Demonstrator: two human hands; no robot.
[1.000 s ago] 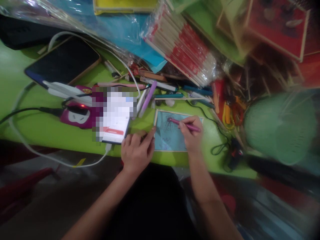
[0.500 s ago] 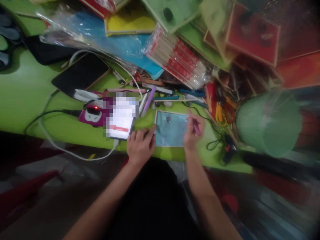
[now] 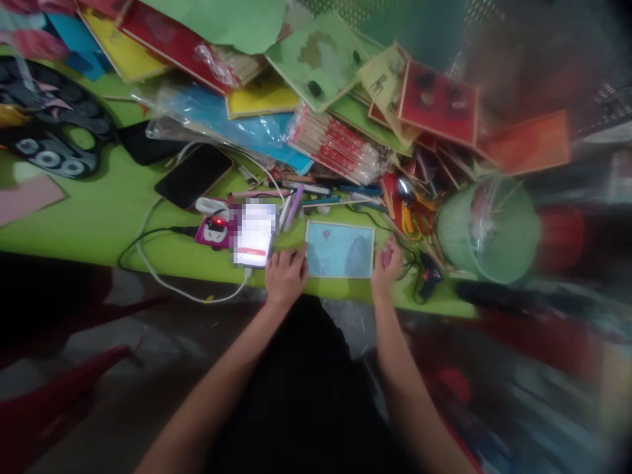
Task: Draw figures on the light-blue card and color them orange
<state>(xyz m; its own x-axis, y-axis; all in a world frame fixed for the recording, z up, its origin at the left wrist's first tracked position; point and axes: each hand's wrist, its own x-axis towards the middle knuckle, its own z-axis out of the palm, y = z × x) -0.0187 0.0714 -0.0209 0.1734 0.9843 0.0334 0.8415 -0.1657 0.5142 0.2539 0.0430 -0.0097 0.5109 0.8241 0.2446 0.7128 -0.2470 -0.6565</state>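
A small light-blue picture panel point(image 3: 345, 253) with a thin pale wooden frame lies flat near the front edge of the green table. A small reddish figure and darker blue patches show on it. My left hand point(image 3: 286, 276) rests palm down at its left edge, fingers stretched out and touching the frame. Just past the right edge, my right hand point(image 3: 386, 271) is closed around a pink pen point(image 3: 387, 257), whose tip I cannot make out. A lit phone point(image 3: 255, 234), partly pixelated, lies left of the panel beside my left hand.
Behind are pens, a purple power strip point(image 3: 207, 232), a dark phone point(image 3: 194, 175) and wrapped wooden sticks point(image 3: 336, 143). Coloured framed pictures point(image 3: 438, 102) pile up at the back. On the right are a glue gun point(image 3: 428, 275), orange-handled scissors point(image 3: 409, 220) and a green bucket point(image 3: 513, 230).
My right hand has moved off the panel to its right side with the pen still in it. My left hand stays at the left edge. The camera view has shifted.
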